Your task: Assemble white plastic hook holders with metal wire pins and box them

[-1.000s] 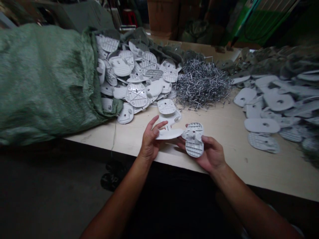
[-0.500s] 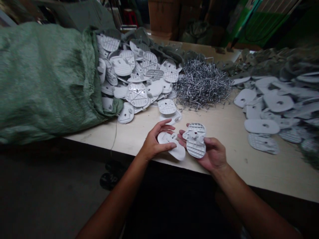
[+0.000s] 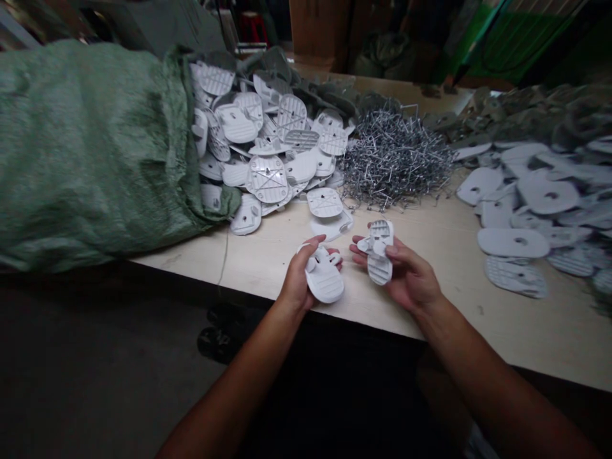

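Note:
My left hand (image 3: 297,280) is closed on a rounded white plastic plate (image 3: 326,282), thumb along its upper edge; a slot and raised tabs show near its top. To the right, my right hand (image 3: 412,273) grips another white plastic plate (image 3: 380,260), its ribbed face turned partly sideways and a raised hinge-like part across its middle. The two plates are apart, both held above the table's front edge. Just beyond my hands, a ribbed white plate (image 3: 325,203) lies overlapping another white piece (image 3: 333,225) on the table.
A green woven sack (image 3: 95,153) lies at the left, with a heap of white plates (image 3: 268,178) spilling from its mouth. A pile of bent metal pins (image 3: 396,159) sits at the back centre. More white pieces (image 3: 545,192) are heaped at the right on the pale table (image 3: 430,236).
My left hand has turned its plate more upright and face-up. My right hand has tilted its plate sideways and raised it slightly, and the gap between the plates has widened. The view has shifted slightly.

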{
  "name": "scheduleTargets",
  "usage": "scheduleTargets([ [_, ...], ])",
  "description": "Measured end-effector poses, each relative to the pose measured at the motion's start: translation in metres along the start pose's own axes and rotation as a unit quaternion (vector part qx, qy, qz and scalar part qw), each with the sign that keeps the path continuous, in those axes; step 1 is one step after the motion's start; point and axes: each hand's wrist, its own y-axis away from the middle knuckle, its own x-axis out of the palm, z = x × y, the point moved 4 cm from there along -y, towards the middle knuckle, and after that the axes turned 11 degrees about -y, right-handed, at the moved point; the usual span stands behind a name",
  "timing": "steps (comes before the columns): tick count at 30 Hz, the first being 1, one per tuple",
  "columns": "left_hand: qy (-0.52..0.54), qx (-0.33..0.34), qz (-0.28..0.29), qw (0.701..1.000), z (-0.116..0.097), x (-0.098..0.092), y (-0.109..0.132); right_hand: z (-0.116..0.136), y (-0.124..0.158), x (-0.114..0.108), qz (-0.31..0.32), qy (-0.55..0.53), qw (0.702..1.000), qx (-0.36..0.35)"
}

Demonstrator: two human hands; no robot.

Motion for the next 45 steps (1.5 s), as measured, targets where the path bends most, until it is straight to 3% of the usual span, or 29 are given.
scheduleTargets([
  [3,-0.018,-0.004,-0.004,1.000,-0.006,-0.006,0.010,0.015,-0.028,-0.018,-0.077,0.060,0.995,-0.009],
  [6,-0.034,-0.014,0.005,0.999,-0.005,-0.009,0.019,0.011,-0.057,-0.022,-0.110,0.070,0.991,0.023],
  [10,-0.049,-0.028,0.003,0.998,-0.002,-0.013,0.023,-0.018,-0.076,0.006,-0.061,0.058,0.994,0.069],
  [14,-0.047,-0.010,-0.005,0.999,-0.009,-0.022,0.023,-0.045,-0.072,0.037,0.010,0.041,0.991,0.124],
  [16,-0.049,0.000,-0.018,0.999,-0.014,-0.031,0.025,-0.044,-0.066,0.038,0.024,0.053,0.992,0.111],
  [19,-0.049,0.026,-0.038,0.998,-0.022,-0.042,0.028,-0.026,-0.051,0.023,0.015,0.152,0.987,0.057],
  [21,-0.045,0.042,-0.043,0.997,-0.024,-0.045,0.028,-0.007,-0.041,0.008,0.014,0.294,0.955,-0.031],
  [24,-0.039,0.057,-0.030,0.997,-0.021,-0.039,0.023,0.014,-0.027,-0.008,0.029,0.525,0.837,-0.150],
  [26,-0.041,0.069,-0.010,0.997,-0.018,-0.031,0.018,0.019,-0.022,-0.017,0.035,0.615,0.770,-0.164],
  [28,-0.051,0.083,0.011,0.995,-0.014,-0.024,0.014,0.023,-0.020,-0.025,0.033,0.654,0.740,-0.156],
  [33,-0.078,0.119,0.031,0.989,-0.010,-0.017,0.007,0.036,-0.014,-0.036,0.008,0.703,0.701,-0.125],
  [41,-0.156,0.167,0.032,0.973,-0.007,-0.017,0.007,0.034,-0.023,-0.034,0.003,0.731,0.675,-0.099],
  [43,-0.165,0.171,0.033,0.971,-0.007,-0.017,0.007,0.032,-0.025,-0.031,-0.005,0.712,0.694,-0.104],
  [45,-0.166,0.177,0.027,0.970,-0.008,-0.018,0.008,0.031,-0.024,-0.027,-0.006,0.650,0.753,-0.104],
])
